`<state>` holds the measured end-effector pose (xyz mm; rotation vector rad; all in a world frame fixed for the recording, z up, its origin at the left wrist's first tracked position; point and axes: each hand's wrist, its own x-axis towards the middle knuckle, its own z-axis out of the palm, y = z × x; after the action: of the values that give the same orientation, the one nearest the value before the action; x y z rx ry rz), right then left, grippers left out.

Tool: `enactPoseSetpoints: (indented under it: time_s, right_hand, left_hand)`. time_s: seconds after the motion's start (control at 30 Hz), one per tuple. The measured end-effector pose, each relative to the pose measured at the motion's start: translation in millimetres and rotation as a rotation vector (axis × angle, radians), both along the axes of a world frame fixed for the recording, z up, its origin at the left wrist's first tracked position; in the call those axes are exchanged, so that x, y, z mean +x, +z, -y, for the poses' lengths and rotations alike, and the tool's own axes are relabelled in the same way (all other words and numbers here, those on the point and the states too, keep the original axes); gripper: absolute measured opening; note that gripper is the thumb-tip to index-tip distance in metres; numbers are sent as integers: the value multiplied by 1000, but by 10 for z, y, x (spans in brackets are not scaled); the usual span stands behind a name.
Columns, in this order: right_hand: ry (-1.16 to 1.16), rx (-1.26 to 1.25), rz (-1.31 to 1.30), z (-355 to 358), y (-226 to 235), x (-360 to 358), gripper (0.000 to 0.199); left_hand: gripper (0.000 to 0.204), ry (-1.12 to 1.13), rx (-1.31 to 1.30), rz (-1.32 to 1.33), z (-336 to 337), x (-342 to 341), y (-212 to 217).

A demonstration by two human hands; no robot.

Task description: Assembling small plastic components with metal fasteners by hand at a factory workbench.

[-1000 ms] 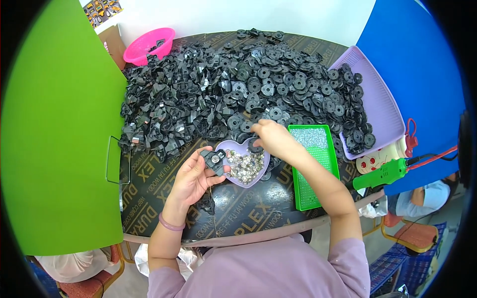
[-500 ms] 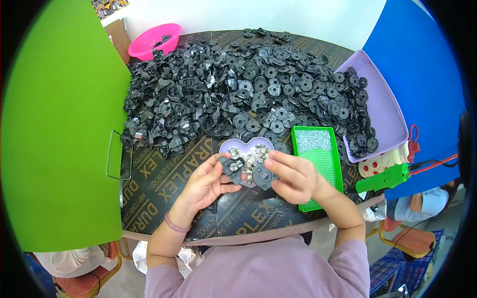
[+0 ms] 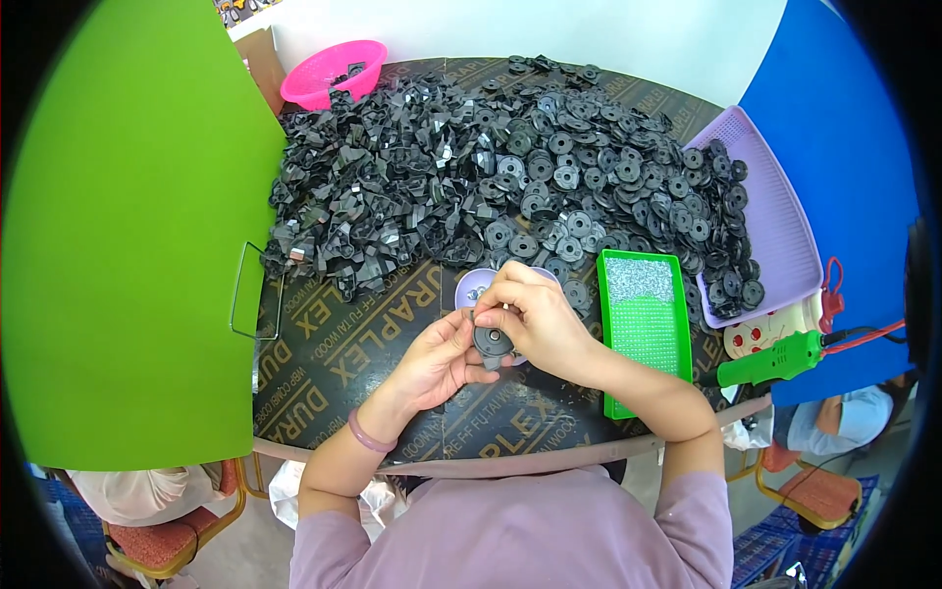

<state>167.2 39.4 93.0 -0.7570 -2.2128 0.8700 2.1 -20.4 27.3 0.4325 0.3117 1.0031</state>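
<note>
In front of me, my left hand is closed around a small black plastic housing, mostly hidden by a round black cover lying against its face. A shiny metal spot shows at the cover's middle. My right hand reaches across from the right, its thumb and fingertips pinching the cover's upper edge. Partly hidden behind that hand is a lilac heart-shaped bowl with small metal pieces in it. Just right of my right forearm lies a green tray, its far end covered with tiny silvery pieces.
A heap of angular black housings and a heap of round black covers fill the far table. Purple basket and green electric screwdriver lie right; a pink basket stands far left. Green and blue panels flank me.
My right hand has brought the round cover left onto the housing in my left hand, so the two parts now overlap. The whole view has shifted slightly.
</note>
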Motion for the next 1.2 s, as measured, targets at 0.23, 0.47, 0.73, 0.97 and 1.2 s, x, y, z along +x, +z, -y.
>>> enactPoseSetpoints:
  time_s: [0.23,0.47,0.73,0.97,1.2]
  right_hand:
    - [36,9,-93,-19,-109,-44,8]
    - [233,215,-83,-160,-126,-55,15]
    - [381,272,-36,-292,-67,-43,13]
    - [268,414,-6,-219,-111,-56,13]
    - [229,356,-80,-224,-103,-16,14]
  left_hand:
    - [31,27,-27,14,-17,-41,-47]
    - [31,8,-23,24,-20,-59,-52]
    - [33,-47,-39,102,-19,-78,-60]
    - [33,14,-32,34,-18,-78,-57]
    - [37,29,-12,-21,-57,-93,-17]
